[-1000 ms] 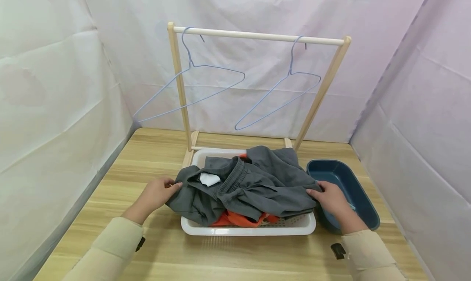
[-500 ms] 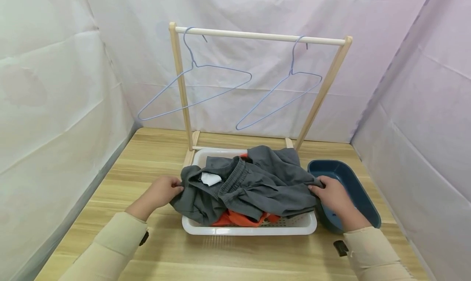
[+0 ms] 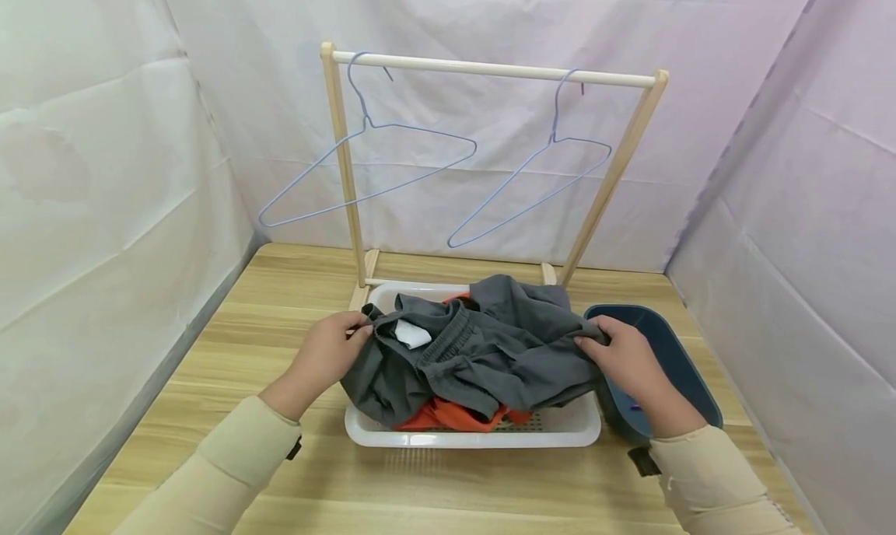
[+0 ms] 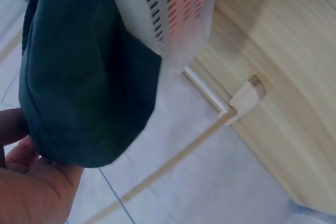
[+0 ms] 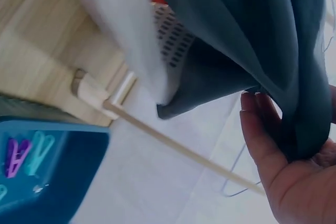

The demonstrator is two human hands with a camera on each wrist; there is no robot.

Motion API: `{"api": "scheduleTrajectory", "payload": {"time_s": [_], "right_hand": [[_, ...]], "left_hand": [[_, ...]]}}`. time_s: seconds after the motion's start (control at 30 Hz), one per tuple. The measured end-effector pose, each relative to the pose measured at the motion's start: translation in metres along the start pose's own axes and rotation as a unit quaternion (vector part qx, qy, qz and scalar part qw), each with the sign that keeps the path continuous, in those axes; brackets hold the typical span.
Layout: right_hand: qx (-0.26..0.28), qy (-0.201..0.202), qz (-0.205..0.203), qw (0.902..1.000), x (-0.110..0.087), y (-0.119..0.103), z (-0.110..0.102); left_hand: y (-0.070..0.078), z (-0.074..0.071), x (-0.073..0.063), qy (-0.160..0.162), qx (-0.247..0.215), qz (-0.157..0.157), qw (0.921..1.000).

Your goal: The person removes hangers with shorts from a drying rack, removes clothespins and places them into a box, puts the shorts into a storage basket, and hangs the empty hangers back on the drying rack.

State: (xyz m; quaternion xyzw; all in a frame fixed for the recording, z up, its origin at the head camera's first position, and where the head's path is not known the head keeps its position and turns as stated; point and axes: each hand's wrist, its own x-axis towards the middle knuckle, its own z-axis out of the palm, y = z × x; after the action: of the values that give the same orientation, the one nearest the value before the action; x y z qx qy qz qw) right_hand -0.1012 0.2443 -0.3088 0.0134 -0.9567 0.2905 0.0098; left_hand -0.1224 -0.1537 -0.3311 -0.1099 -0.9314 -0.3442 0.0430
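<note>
Dark grey pants (image 3: pixel 490 356) with an elastic waistband and a white tag (image 3: pixel 413 333) lie bunched over a white basket (image 3: pixel 472 440). My left hand (image 3: pixel 327 350) pinches their left edge, slightly raised, between thumb and fingers. On the other side, my right hand (image 3: pixel 623 356) grips the right edge of the fabric. The right wrist view shows the cloth (image 5: pixel 310 124) folded between thumb and fingers. In the left wrist view, cloth (image 4: pixel 84 87) drapes down past the basket's wall. Orange fabric (image 3: pixel 458 417) shows underneath, mostly hidden by the pants.
Behind the basket stands a wooden rack (image 3: pixel 490 68) bearing two blue wire hangers, a left hanger (image 3: pixel 420 129) and a right hanger (image 3: pixel 553 137). A dark blue bin (image 3: pixel 689 364) sits at the right, holding purple (image 5: pixel 18 158) and teal clothespins (image 5: pixel 39 153). White sheets surround the table.
My left hand has moved right and up, lifting the left edge of the pants and drawing it inward. My right hand has moved slightly left and up, raising its edge.
</note>
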Motion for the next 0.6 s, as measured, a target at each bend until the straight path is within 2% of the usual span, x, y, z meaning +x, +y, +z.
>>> {"api": "scheduleTrajectory", "payload": {"time_s": [0.13,0.27,0.43,0.6], "right_hand": [[0.011,-0.010,-0.024,0.9996,-0.001,-0.014,0.000],[0.020,-0.030,-0.056,0.9978,-0.004,-0.029,0.004],[0.001,-0.056,-0.108,0.9926,-0.007,-0.048,0.014],[-0.008,-0.083,-0.143,0.9863,-0.006,-0.060,0.027]], "left_hand": [[0.009,0.001,0.001,-0.005,0.019,0.039,0.9990],[0.017,0.006,0.002,-0.035,0.041,0.076,0.9956],[0.028,0.018,0.004,-0.075,0.073,0.121,0.9872],[0.038,0.028,0.004,-0.082,0.094,0.159,0.9794]]}}
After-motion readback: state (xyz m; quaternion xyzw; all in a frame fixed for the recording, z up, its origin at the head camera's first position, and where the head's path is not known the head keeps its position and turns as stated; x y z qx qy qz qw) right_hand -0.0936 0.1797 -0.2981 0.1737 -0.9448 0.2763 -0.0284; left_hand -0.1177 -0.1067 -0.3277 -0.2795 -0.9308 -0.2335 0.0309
